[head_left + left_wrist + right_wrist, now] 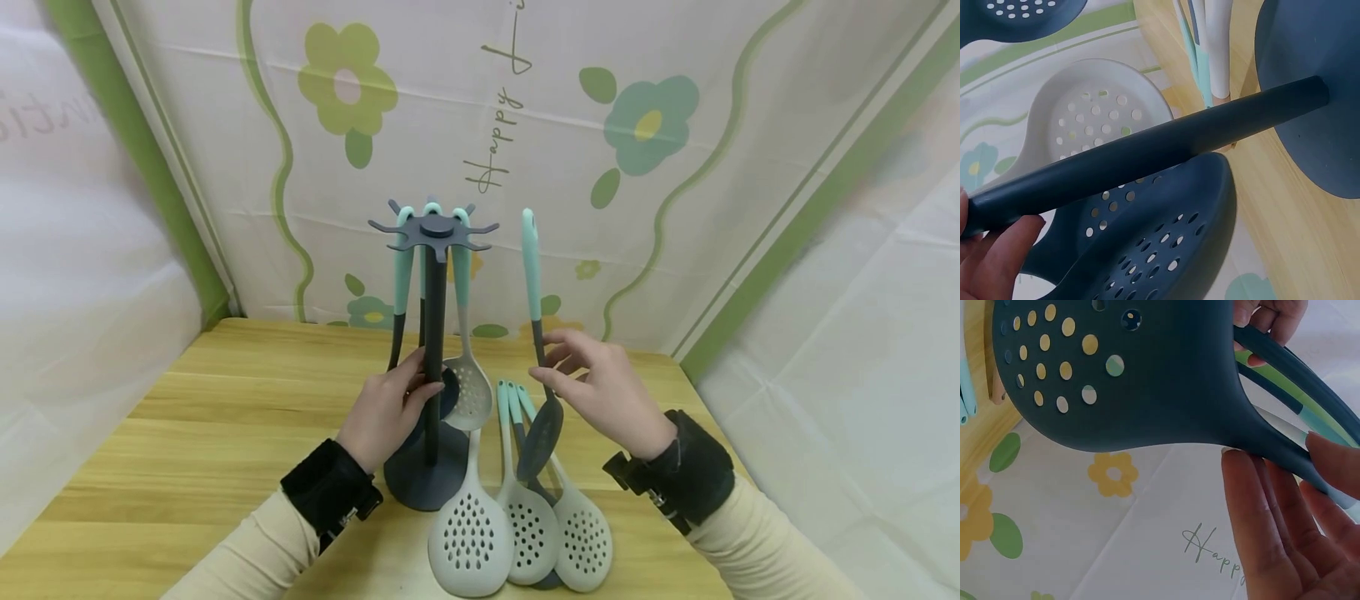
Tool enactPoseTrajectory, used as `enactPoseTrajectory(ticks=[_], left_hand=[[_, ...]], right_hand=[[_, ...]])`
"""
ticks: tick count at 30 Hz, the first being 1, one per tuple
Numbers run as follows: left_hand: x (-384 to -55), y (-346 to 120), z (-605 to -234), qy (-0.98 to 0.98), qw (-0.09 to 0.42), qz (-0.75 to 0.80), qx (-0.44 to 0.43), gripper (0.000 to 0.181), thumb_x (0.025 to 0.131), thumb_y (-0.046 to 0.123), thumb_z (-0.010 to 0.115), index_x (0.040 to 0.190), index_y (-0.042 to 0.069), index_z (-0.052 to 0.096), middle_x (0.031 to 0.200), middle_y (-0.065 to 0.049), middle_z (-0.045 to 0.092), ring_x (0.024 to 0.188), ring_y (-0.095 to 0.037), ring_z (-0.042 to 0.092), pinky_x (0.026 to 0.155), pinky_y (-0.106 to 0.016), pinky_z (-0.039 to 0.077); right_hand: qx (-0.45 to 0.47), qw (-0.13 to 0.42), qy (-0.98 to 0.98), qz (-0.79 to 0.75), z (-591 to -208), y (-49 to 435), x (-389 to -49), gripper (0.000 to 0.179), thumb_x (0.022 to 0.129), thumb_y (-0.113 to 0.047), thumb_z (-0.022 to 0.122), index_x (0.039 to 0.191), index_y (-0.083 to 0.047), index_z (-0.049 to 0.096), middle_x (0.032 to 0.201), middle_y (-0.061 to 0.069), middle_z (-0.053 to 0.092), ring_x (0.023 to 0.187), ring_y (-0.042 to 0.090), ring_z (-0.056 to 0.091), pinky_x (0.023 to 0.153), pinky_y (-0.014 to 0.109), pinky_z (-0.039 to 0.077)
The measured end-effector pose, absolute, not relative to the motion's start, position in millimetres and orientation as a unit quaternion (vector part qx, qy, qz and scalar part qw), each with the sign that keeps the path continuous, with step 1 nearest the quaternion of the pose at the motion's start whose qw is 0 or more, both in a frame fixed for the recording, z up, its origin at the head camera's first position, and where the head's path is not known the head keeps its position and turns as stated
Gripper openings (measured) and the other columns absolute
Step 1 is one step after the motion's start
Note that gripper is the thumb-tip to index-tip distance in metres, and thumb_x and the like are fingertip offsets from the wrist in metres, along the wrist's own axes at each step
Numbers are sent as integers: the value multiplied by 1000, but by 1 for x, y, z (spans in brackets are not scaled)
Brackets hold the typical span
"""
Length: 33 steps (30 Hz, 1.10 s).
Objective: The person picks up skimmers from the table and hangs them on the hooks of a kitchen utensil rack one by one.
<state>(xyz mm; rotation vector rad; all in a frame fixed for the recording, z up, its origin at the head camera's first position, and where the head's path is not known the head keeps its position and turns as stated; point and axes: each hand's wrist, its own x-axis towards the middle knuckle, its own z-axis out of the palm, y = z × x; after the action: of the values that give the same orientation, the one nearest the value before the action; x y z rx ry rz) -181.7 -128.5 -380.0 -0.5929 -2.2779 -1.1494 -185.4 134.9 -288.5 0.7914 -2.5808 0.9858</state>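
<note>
Skimmer (541, 443), dark, perforated, mint-handled, handle up, neck pinched in the right hand (603, 390); pale skimmers (471, 568) lie low left of that hand; across a gap, the left hand (384, 410) grips the stand (434, 325); the table (225, 417) ends beyond both hands

Gap between rack (436, 325) and raised dark skimmer (542, 440); pale skimmers (534, 567) (overlapping) obstruct below.
</note>
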Motion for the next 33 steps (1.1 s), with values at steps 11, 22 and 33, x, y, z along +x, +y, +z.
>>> enactPoseTrajectory(ticks=[11,22,33], left_hand=[[-183,-128,-383,-837,265,-424,-221,29,94,5,63,122,-5,62,105,-20,75,93,-31,75,75,-42,63],[-183,-128,-383,-837,262,-428,-219,28,94,5,63,121,-5,62,105,-20,75,94,-32,75,75,-42,62],[-183,-128,-384,-835,261,-431,-220,30,94,4,63,122,-6,61,106,-21,74,95,-34,74,76,-43,62]], right_hand=[[286,139,-887,336,-286,130,-185,41,92,-25,70,124,1,69,94,8,74,82,18,69,67,40,58],[296,138,-886,330,-285,126,-186,37,92,-24,70,121,0,70,93,8,74,81,17,69,66,40,58],[303,132,-886,325,-285,124,-187,35,91,-20,71,120,1,70,92,8,74,80,17,69,65,39,57]])
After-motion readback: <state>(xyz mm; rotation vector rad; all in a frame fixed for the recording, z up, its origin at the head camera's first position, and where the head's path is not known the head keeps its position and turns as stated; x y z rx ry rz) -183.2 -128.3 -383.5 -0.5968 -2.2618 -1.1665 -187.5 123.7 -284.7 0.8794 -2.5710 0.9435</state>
